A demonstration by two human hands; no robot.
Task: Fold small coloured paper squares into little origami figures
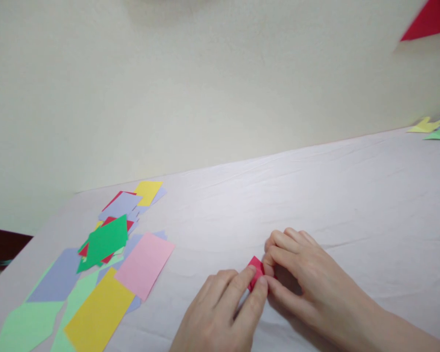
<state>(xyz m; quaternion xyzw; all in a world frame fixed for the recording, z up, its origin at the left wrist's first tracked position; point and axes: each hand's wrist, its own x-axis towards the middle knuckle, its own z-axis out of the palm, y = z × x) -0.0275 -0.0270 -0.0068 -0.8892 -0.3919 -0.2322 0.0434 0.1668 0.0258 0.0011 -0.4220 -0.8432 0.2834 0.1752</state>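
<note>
A small folded piece of red paper (pixel 255 264) lies on the white cloth at the lower middle, partly covered by fingers. My left hand (pixel 223 308) presses on it from the left, its index fingertip and thumb on the paper. From the right, my right hand (pixel 296 274) pinches the paper's right edge between thumb and curled fingers. Much of the paper's right side is hidden behind those fingers.
On the left lie loose coloured sheets, among them a pink sheet (pixel 145 264), a yellow sheet (pixel 100 308) and a green sheet (pixel 107 239). Folded yellow paper (pixel 425 125) stands far right. A red paper triangle (pixel 434 22) is on the wall above.
</note>
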